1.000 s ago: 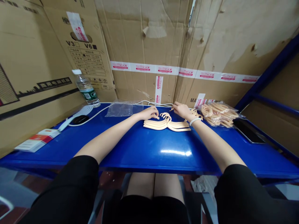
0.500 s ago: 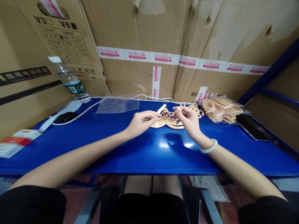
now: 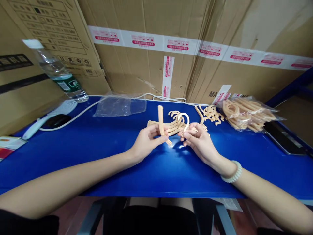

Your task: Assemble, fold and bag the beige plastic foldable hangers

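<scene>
Both hands have come to the near side of the stacked hangers [image 3: 174,128] over the last second. From the head view, I see the left hand [image 3: 144,141] pinching a curved hanger arm [image 3: 160,118], nearly upright; the right hand [image 3: 203,143], fingertips closed, grips a hook [image 3: 188,120] above the blue table [image 3: 156,176], loose hooks [image 3: 213,113] beyond.

I see pale peach on the curved bar [image 3: 160,120] and the hook [image 3: 186,120] at centre frame, matching the hangers [image 3: 172,128] behind. The tabletop [image 3: 156,173] shows me plain glossy blue. Across the top, white tape [image 3: 156,42] with repeating red print bands brown cardboard [image 3: 171,16]; upper left, a green label [image 3: 67,83] wraps a clear, white-capped bottle [image 3: 47,63].
</scene>
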`<action>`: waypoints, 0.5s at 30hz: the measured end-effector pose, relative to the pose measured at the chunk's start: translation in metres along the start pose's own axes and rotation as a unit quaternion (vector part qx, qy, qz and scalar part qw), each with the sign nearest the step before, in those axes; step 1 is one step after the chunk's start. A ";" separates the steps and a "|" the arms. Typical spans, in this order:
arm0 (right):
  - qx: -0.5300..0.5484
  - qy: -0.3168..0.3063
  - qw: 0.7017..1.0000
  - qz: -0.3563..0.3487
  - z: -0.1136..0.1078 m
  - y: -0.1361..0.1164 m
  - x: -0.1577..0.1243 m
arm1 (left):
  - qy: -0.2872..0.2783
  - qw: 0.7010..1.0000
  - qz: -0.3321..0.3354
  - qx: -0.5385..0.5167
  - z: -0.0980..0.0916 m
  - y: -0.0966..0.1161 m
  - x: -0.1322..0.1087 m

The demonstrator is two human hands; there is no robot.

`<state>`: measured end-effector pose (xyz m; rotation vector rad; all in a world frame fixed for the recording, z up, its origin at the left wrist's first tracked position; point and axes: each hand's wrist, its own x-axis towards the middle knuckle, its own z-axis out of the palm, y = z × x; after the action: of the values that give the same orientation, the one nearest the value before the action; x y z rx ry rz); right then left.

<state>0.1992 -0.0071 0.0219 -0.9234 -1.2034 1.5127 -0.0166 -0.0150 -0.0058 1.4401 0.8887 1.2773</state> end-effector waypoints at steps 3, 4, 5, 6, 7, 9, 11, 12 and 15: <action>-0.010 -0.030 0.999 0.013 0.001 0.001 -0.003 | -0.002 1.000 -0.002 -0.008 0.001 0.002 -0.002; -0.017 -0.037 0.999 0.016 0.001 0.002 -0.003 | -0.002 1.000 0.005 -0.011 0.002 0.003 -0.002; -0.021 -0.041 0.999 0.019 0.001 0.003 -0.003 | -0.002 1.000 0.011 -0.011 0.002 0.004 -0.003; -0.024 -0.044 0.999 0.021 0.001 0.003 -0.003 | -0.002 1.000 0.017 -0.008 0.002 0.004 -0.003; -0.024 -0.045 0.998 0.021 0.001 0.004 -0.003 | 0.000 1.000 0.020 -0.001 0.002 0.005 -0.003; -0.019 -0.050 0.998 0.025 0.000 0.006 -0.003 | 0.002 1.000 0.022 0.013 0.002 0.006 -0.003; -0.013 -0.070 0.997 0.043 0.001 0.006 -0.004 | 0.001 1.000 0.024 0.018 0.002 0.007 -0.004; -0.010 -0.084 0.995 0.053 0.001 0.006 -0.004 | -0.002 0.999 0.027 0.018 0.003 0.007 -0.005; 0.001 -0.122 0.990 0.073 0.003 0.005 -0.005 | -0.009 0.999 0.039 0.024 0.003 0.007 -0.006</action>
<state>0.1967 -0.0134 0.0174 -0.8576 -1.3308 1.7846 -0.0154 -0.0232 -0.0005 1.5351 0.8644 1.3057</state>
